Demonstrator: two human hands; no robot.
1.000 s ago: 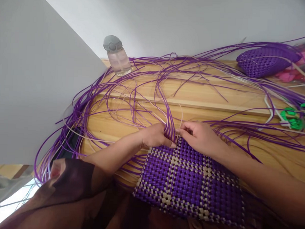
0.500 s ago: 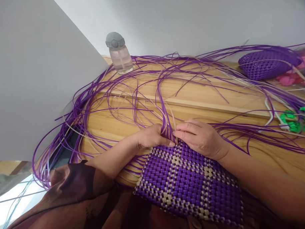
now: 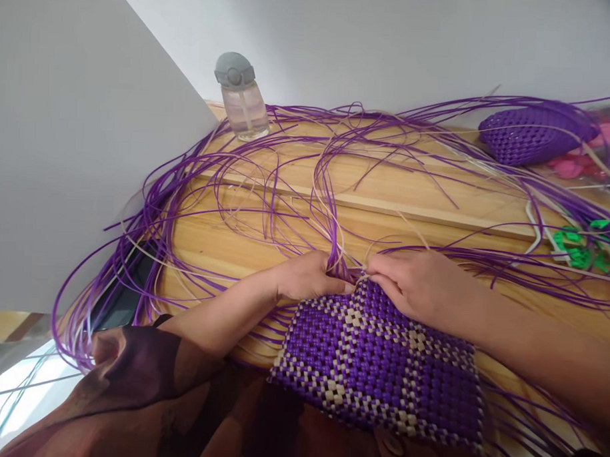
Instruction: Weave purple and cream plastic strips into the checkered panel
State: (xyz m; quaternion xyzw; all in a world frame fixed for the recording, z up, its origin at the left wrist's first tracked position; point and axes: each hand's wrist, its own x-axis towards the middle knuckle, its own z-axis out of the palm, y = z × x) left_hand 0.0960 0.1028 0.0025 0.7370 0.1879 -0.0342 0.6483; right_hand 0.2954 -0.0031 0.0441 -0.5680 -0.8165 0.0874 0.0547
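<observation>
A woven panel (image 3: 380, 358) in purple with beige checks lies at the table's front edge, against the person's clothing. Long loose strands fan out from its edges. My left hand (image 3: 313, 277) is closed at the panel's far edge, its thumb pressed along the weave, gripping a bundle of purple strands (image 3: 333, 236). Just right of it, my right hand (image 3: 400, 278) pinches a beige strand (image 3: 367, 277) close to the edge. One beige end sticks up above that hand. My right hand's lower fingers are partly hidden.
A clear bottle (image 3: 244, 110) with a grey lid stands at the back left. A purple woven piece (image 3: 528, 135), pink items (image 3: 572, 166) and green pieces (image 3: 579, 248) lie on the right. Purple strands sprawl over the wooden table (image 3: 224, 246), beside grey walls.
My right hand has shifted slightly right and turned, its fingers now curled in a pinch, with the beige strand bent toward it. My left hand keeps its grip. The view has shifted slightly.
</observation>
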